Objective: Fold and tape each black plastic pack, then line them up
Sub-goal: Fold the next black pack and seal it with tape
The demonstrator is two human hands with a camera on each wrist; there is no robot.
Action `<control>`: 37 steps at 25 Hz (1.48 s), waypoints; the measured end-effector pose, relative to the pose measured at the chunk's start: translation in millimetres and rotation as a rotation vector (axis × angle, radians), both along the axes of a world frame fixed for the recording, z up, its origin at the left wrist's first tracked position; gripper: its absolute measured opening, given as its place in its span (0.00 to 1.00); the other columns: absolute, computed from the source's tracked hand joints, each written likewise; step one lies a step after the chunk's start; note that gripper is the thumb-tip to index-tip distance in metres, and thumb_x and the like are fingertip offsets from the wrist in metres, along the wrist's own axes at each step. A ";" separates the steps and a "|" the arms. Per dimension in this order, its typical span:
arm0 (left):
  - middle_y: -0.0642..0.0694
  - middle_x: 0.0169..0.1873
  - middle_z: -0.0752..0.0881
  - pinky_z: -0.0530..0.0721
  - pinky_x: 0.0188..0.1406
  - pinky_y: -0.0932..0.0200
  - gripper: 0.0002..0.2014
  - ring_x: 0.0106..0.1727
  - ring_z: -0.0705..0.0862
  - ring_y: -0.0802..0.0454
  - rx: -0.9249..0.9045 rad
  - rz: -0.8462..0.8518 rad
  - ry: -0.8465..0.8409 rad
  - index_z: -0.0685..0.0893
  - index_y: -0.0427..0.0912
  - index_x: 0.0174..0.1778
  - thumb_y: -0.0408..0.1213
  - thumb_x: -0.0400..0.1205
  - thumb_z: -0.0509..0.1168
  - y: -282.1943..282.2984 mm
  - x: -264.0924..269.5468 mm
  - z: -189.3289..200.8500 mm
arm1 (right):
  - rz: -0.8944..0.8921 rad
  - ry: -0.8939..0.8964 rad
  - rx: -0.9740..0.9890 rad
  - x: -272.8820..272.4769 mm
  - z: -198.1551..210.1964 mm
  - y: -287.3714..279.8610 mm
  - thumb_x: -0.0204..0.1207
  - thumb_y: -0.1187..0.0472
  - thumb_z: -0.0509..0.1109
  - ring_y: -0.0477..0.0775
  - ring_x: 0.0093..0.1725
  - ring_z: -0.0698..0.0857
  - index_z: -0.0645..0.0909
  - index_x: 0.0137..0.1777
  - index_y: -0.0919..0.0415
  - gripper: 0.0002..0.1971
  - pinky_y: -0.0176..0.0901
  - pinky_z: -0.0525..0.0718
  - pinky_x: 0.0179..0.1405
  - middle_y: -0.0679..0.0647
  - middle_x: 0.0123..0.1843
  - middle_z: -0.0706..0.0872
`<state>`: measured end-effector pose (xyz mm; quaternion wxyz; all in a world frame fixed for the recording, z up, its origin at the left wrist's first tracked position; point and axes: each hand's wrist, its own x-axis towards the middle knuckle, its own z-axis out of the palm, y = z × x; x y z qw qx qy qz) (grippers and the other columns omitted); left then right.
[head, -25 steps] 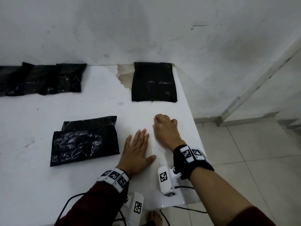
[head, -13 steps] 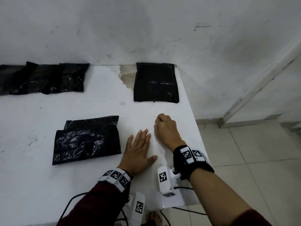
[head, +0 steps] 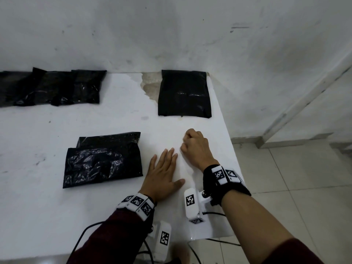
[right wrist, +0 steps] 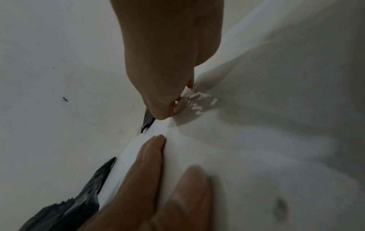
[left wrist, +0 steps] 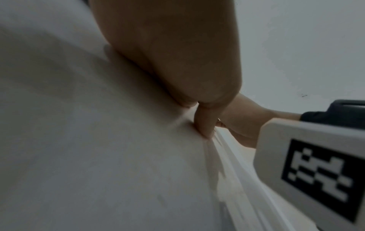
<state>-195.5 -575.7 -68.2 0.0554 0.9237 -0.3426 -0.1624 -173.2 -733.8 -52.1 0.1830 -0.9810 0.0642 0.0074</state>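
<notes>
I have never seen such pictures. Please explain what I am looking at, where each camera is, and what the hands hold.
No machine here: a person works with bare hands. The large picture comes from a head camera; the two close ones from cameras strapped on each wrist. On the white table lie a crumpled black pack, a flat pack by the wall, and more packs far left. The left hand presses flat on the table. The right hand pinches a clear strip, probably tape.

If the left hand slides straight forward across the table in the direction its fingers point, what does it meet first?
Probably the flat black plastic pack by the wall. The left hand lies flat on the white table, fingers pointing up and slightly right; the curled right hand sits just beside that line and might be brushed first.
</notes>
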 end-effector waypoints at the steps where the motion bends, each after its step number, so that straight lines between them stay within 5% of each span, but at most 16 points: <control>1: 0.50 0.78 0.29 0.22 0.70 0.55 0.50 0.75 0.25 0.57 0.001 -0.002 0.000 0.36 0.44 0.81 0.68 0.64 0.25 0.1 -0.4 0.1 | -0.005 -0.006 0.030 -1.3 -0.7 -1.4 0.79 0.62 0.60 0.55 0.60 0.72 0.81 0.52 0.68 0.11 0.43 0.64 0.48 0.53 0.63 0.75; 9: 0.51 0.76 0.28 0.23 0.70 0.55 0.50 0.75 0.26 0.57 -0.009 0.006 0.006 0.37 0.44 0.81 0.68 0.64 0.26 -0.2 -0.3 -1.0 | -0.040 -0.010 0.049 4.6 -2.5 0.8 0.76 0.62 0.62 0.55 0.59 0.72 0.82 0.48 0.68 0.10 0.44 0.65 0.46 0.52 0.60 0.76; 15: 0.49 0.80 0.32 0.23 0.71 0.54 0.49 0.76 0.26 0.56 -0.007 0.003 -0.004 0.37 0.44 0.81 0.68 0.64 0.26 0.3 -0.3 -0.6 | -0.056 -0.080 0.203 -0.9 -11.8 -7.3 0.76 0.61 0.66 0.57 0.58 0.75 0.85 0.50 0.67 0.10 0.51 0.77 0.56 0.55 0.58 0.78; 22: 0.50 0.78 0.29 0.22 0.70 0.55 0.49 0.76 0.26 0.56 -0.006 -0.001 -0.006 0.36 0.44 0.81 0.68 0.65 0.26 0.3 -0.5 -0.4 | -0.090 -0.132 0.238 6.9 -15.2 -7.9 0.78 0.63 0.68 0.58 0.56 0.75 0.86 0.45 0.68 0.08 0.55 0.76 0.55 0.56 0.53 0.80; 30: 0.52 0.74 0.26 0.23 0.71 0.54 0.49 0.75 0.25 0.57 -0.023 0.004 -0.004 0.35 0.45 0.81 0.68 0.65 0.26 1.1 -1.2 0.0 | 0.112 -0.254 0.016 14.7 -20.8 -16.1 0.75 0.65 0.67 0.66 0.44 0.78 0.82 0.40 0.66 0.05 0.50 0.72 0.32 0.58 0.46 0.84; 37: 0.51 0.74 0.26 0.23 0.72 0.55 0.48 0.76 0.25 0.57 -0.023 0.004 0.001 0.32 0.45 0.79 0.68 0.65 0.25 1.5 -1.1 0.9 | 0.221 -0.147 -0.004 19.7 -14.7 -24.6 0.79 0.68 0.61 0.58 0.51 0.72 0.79 0.44 0.62 0.06 0.45 0.60 0.43 0.53 0.51 0.80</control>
